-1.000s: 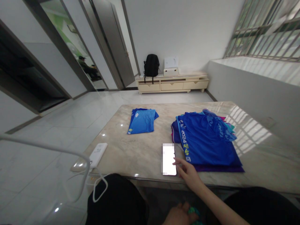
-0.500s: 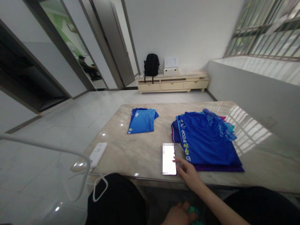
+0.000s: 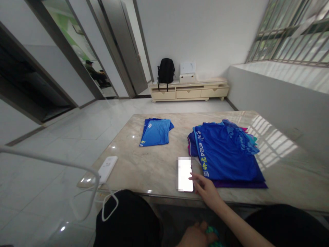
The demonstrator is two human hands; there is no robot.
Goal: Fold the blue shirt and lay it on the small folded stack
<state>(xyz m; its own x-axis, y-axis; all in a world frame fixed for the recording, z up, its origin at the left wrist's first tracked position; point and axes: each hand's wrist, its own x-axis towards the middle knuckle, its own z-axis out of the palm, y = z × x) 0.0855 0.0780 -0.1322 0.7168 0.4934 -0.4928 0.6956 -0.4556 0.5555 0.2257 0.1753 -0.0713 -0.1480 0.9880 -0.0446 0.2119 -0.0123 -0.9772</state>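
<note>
My right hand (image 3: pixel 205 190) reaches over the near edge of the marble table (image 3: pixel 154 168), its index finger stretched out and touching the right edge of a phone (image 3: pixel 185 174) that lies flat with a lit screen. My left hand (image 3: pixel 196 236) rests low below the table edge, closed on a small teal thing (image 3: pixel 212 233) I cannot make out. Just right of the phone lies a stack of blue shirts (image 3: pixel 226 152) over purple ones. A folded blue shirt (image 3: pixel 156 132) lies farther back on the left.
A white power bank (image 3: pixel 107 168) with a white cable (image 3: pixel 109 206) sits at the table's left corner. A white curved tube (image 3: pixel 51 164) crosses the left foreground. Across the room stands a low cabinet (image 3: pixel 190 91) with a black backpack (image 3: pixel 166 72) and a white box (image 3: pixel 187 70).
</note>
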